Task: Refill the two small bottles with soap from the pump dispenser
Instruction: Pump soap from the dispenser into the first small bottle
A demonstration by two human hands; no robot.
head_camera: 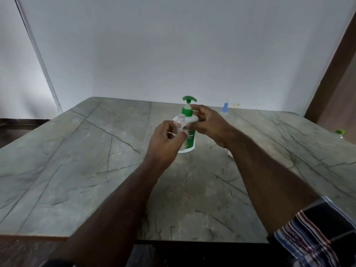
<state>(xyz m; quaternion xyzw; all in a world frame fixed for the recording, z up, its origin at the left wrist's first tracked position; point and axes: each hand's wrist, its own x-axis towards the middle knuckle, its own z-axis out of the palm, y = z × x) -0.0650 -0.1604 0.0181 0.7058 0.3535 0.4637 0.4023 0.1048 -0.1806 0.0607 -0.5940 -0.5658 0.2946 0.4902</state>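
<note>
Green-topped pump dispenser [187, 120] stands upright near the middle of the marble table [77, 160], toward the back wall. Right in front of the dispenser, the left hand [165, 139] has its fingers and thumb curled round a small clear bottle [180, 124], held upright with the cap off so you can see the threaded neck. Just right of the dispenser, the right hand [207, 122] has loosely curled fingers up by the pump's collar; can't tell if it's gripping the pump or holding something small. Further right of the dispenser and back by the wall there's a second bottle [224, 108] with a blue cap. Way off right of the dispenser, at the table edge, sits a green-capped thing [340, 132], mostly cut off.
</note>
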